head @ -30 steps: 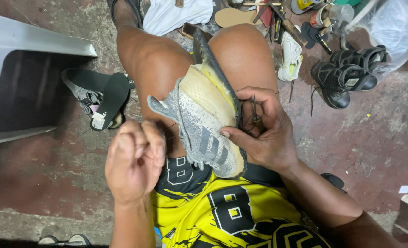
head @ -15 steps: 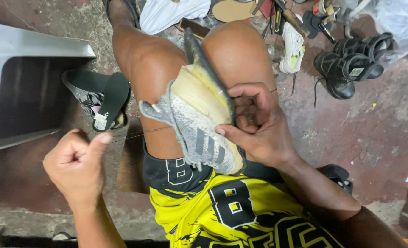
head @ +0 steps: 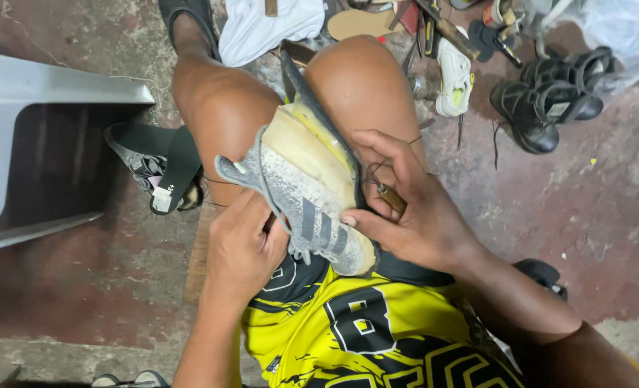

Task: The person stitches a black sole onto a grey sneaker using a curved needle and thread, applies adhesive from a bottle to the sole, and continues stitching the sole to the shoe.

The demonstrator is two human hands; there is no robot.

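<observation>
Head view: grey shoe (head: 305,208) between knees; left hand (head: 244,248) fingers pinch upper, right hand (head: 413,208) fingers clasp sole edge.

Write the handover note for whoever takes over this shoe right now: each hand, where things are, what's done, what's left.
Left hand: on the heel side of the grey shoe, touching it.
Right hand: thumb on the shoe's side, a brown-handled tool under the fingers.
Shoe: wedged between the knees, yellowish sole up; thin thread runs off its left side.
Done: cannot tell from here.
Left: sole edge still being worked.
</observation>
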